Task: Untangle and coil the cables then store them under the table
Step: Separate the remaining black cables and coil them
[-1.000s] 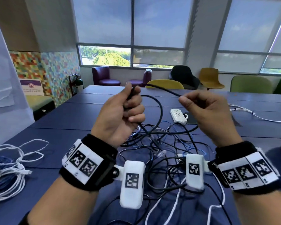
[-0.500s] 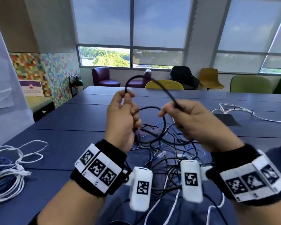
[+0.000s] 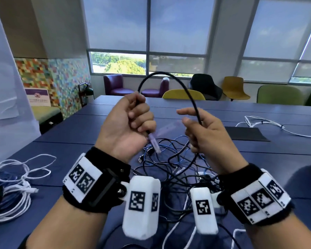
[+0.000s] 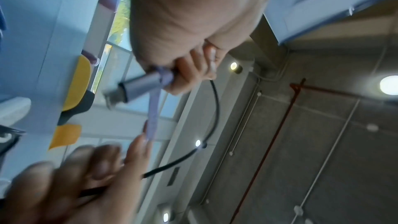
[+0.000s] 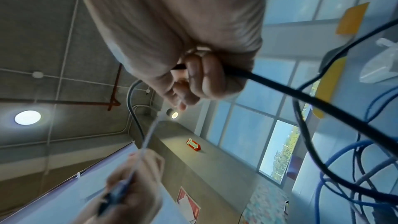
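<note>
**Coiling a black cable: first loop being formed**

Nearest, white cables trail off the near edge of the blue table. Just beyond lies the tangle of black and blue cables, still knotted, directly below both raised hands. The left hand is clenched round the plug end of the black cable; its grey USB plug and a pale lilac strap stick out below the fist. From there the cable arches up and over to the right hand, whose lower fingers curl round it while the index finger points out loosely. The rest of the cable drops into the tangle.

A bundle of white cables sits at the left, another white cable far right.

By my reading, coiling has only begun; next the right hand likely needs to draw more slack free and feed a loop into the left fist.
</note>
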Tool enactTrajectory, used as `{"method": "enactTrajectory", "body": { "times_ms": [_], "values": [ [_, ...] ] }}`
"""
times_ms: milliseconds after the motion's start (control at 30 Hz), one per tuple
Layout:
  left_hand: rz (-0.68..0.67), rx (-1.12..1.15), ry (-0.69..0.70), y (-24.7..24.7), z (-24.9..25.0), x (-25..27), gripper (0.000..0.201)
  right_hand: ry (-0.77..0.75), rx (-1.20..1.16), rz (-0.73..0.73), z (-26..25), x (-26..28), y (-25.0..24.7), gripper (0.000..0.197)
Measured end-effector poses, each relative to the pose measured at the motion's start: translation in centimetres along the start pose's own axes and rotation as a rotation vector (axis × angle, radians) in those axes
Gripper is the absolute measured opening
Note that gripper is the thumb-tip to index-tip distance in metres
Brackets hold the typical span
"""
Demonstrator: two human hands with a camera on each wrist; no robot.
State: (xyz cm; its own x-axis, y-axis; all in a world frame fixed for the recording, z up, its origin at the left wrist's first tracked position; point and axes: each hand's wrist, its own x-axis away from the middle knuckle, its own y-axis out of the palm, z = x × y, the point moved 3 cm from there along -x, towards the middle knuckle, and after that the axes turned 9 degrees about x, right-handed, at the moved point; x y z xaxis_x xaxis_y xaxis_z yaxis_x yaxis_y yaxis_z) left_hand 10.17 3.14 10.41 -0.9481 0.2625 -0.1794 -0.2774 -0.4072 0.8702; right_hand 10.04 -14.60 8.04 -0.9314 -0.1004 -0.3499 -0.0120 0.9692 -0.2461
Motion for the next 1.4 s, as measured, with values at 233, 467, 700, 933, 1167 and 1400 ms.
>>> {"method": "enactTrajectory", "body": {
  "times_ms": [233, 467, 700, 933, 1167, 1400],
  "values": [
    [-0.12, 0.432, 0.245, -0.3, 5.1, 0.9, 0.028, -0.033, 0.135, 0.104, 1.5, -0.9, -1.2, 0.007],
    [0.126, -0.537, 0.687, -0.2, 4.1, 0.5, 0.071, -0.182, 0.576, -0.089, -0.5, 0.2, -0.2, 0.014],
    [0.158, -0.91, 0.36, -1.2, 0.4, -0.6, 0.068, -0.208, 0.649, -0.347, -2.5, 1.8, 0.0, 0.018],
    [-0.145, -1.101, -0.059, -0.2, -2.3, 1.1, 0.036, -0.373, 0.401, -0.022, -4.2, 1.7, -2.2, 0.032],
    [-0.311, -0.885, -0.287, 1.1, -3.8, 2.2, 0.042, -0.387, 0.262, 0.1, -4.4, 1.5, -3.3, 0.027],
    [-0.404, -0.414, -0.686, 0.8, -4.9, 4.6, 0.034, -0.222, 0.287, -0.361, -4.6, 2.1, -1.8, 0.033]
  ]
}}
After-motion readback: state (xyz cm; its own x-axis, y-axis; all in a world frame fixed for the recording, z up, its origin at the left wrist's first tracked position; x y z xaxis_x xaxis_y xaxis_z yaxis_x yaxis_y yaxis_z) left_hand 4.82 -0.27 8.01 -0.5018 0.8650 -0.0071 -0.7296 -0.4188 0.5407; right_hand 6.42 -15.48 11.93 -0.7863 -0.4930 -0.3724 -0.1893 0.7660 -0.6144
